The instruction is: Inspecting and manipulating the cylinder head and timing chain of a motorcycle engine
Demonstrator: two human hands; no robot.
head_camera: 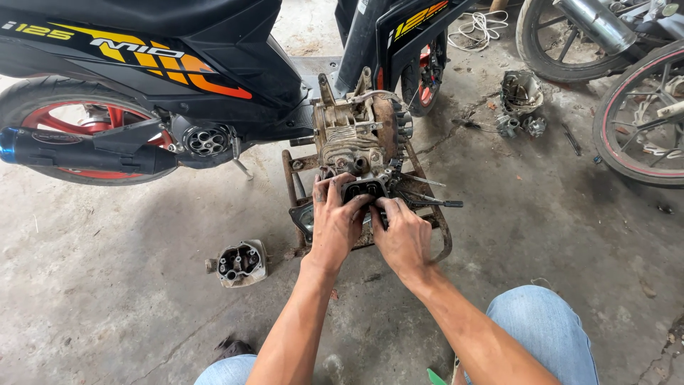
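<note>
Head view. Grey concrete floor (534, 228), stained and dusty; workshop setting, no walls visible. Engine (360, 132) sits on a rusty stand (292, 178), just ahead of both hands. Left hand (336, 224) and right hand (402, 239) lie side by side, fingers curled onto a dark engine part (365, 191) at the engine's near end; left fingers bear on its top edge, right fingers on its lower right edge. Whether either hand fully grips the part: cannot tell. Studs (434, 202) stick out to the right of the hands. Cylinder head (241, 262) lies on the floor, well to the left of the left hand. Black scooter (142, 64) w/ orange-yellow stripe decal and red rear rim stands beyond the hands, upper left. Loose metal parts (520, 107) lie far upper right, near two other wheels (641, 114). White cord (481, 27) coiled at top. Knees in blue jeans (545, 331) below the arms.
</note>
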